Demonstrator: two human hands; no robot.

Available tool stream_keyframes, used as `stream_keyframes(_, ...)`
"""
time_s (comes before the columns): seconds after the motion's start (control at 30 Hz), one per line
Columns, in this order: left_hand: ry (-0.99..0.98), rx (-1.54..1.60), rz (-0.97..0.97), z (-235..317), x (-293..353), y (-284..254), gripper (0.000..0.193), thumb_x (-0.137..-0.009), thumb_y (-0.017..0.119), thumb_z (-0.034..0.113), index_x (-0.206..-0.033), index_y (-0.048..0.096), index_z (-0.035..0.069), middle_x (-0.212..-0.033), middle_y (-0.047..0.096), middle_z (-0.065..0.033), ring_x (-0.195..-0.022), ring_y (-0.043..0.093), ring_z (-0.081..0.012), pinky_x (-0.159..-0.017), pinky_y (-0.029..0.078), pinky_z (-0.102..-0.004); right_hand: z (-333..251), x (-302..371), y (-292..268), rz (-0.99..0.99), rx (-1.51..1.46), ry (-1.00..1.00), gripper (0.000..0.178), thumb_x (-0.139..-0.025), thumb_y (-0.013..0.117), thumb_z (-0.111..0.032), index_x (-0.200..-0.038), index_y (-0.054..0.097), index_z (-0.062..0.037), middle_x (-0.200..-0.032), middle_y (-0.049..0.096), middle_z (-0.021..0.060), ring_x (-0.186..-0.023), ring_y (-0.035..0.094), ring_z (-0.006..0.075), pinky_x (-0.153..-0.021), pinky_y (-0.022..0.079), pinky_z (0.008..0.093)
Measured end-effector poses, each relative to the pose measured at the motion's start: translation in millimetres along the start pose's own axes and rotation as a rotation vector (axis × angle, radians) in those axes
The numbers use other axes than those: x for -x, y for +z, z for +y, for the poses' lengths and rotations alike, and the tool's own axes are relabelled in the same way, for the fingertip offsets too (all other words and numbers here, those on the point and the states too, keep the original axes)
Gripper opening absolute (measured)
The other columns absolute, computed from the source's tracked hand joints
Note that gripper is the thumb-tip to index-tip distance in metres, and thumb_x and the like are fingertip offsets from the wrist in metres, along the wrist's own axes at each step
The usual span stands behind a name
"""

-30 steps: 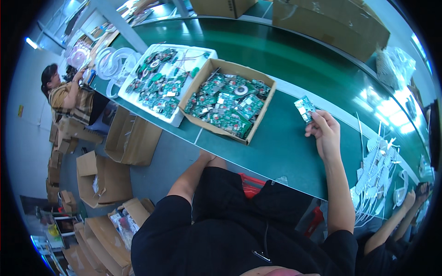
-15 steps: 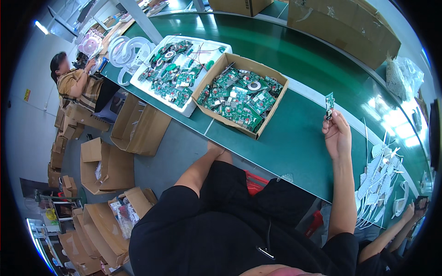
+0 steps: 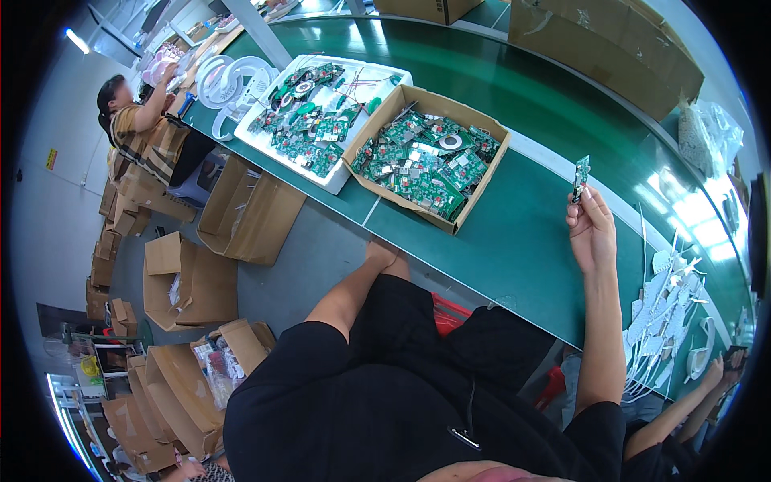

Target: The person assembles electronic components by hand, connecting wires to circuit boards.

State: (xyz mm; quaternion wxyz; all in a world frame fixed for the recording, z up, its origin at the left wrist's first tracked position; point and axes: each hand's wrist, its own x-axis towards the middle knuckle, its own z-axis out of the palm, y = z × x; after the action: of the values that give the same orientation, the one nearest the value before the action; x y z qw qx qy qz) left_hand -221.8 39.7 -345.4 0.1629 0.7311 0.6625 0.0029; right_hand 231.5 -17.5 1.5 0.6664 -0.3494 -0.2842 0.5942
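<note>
My right hand (image 3: 590,229) is raised above the green table (image 3: 514,241) and pinches a small green circuit board (image 3: 580,177) upright by its lower end. My left hand (image 3: 381,255) rests low near my knee below the table's front edge, its fingers hidden; it holds nothing that I can see. A cardboard box (image 3: 475,189) full of green circuit boards stands on the table to the left of my right hand. Beside that box lies a white tray (image 3: 325,178) with several more boards and wires.
A pile of white plastic parts (image 3: 662,321) lies at the table's right end. A large cardboard box (image 3: 610,48) sits at the far side. Open cartons (image 3: 241,217) stand on the floor at left. One person (image 3: 148,132) works at far left; another's arm (image 3: 691,406) reaches in at lower right.
My right hand has lifted the small circuit board from near the table surface up and turned it upright. My view has shifted slightly.
</note>
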Motion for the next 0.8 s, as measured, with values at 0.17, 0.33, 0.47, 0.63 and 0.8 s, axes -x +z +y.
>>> stream_keyframes(0.17,-0.012,0.027,0.011,8.4,-4.5,0.6,0.054,-0.105,0.044,0.043,-0.152,0.055,0.019,-0.158,0.055,-0.0107,-0.149,0.045,-0.0325,-0.119,0.038,-0.0527,-0.1,1.1,-5.1,0.004,-0.003,-0.01,0.02,-0.111,0.057,-0.013,-0.121,0.066,0.0024,-0.103,0.071,0.0108,-0.081,0.067,0.0136,-0.07,0.059,0.026)
stream_keyframes(0.33,-0.037,-0.002,0.021,-7.2,-6.3,10.2,0.057,-0.104,0.044,0.045,-0.155,0.052,0.02,-0.162,0.05,-0.0098,-0.151,0.042,-0.0343,-0.119,0.039,-0.0549,1.5,-1.6,-2.1,-0.01,0.0,-0.01,0.021,-0.111,0.057,-0.013,-0.124,0.066,0.0013,-0.104,0.071,0.0106,-0.082,0.066,0.0121,-0.071,0.059,0.0245)
stream_keyframes(0.47,-0.017,0.023,0.016,-0.2,-7.7,10.4,0.056,-0.104,0.044,0.044,-0.154,0.053,0.02,-0.161,0.051,-0.0107,-0.15,0.043,-0.0351,-0.119,0.039,-0.0556,1.3,-1.0,-6.7,0.003,0.021,-0.015,0.021,-0.111,0.056,-0.013,-0.124,0.066,0.0002,-0.105,0.07,0.0097,-0.083,0.065,0.0107,-0.071,0.059,0.0228)
stream_keyframes(0.63,-0.032,-0.027,0.026,-3.2,-1.1,4.3,0.053,-0.104,0.045,0.042,-0.148,0.059,0.017,-0.156,0.056,-0.0119,-0.146,0.047,-0.0357,-0.117,0.041,-0.0546,3.4,-2.9,-4.6,-0.015,-0.002,-0.014,0.021,-0.111,0.056,-0.012,-0.123,0.066,0.0015,-0.105,0.071,0.0107,-0.083,0.067,0.0116,-0.071,0.059,0.0236)
stream_keyframes(0.8,-0.017,0.036,-0.051,13.4,-1.6,-11.2,0.051,-0.104,0.045,0.04,-0.145,0.062,0.014,-0.154,0.058,-0.0124,-0.146,0.048,-0.0351,-0.117,0.041,-0.0534,3.5,-1.7,-13.5,0.007,-0.012,-0.015,0.021,-0.111,0.057,-0.012,-0.123,0.066,0.0029,-0.104,0.071,0.0119,-0.082,0.067,0.0128,-0.07,0.059,0.0244)
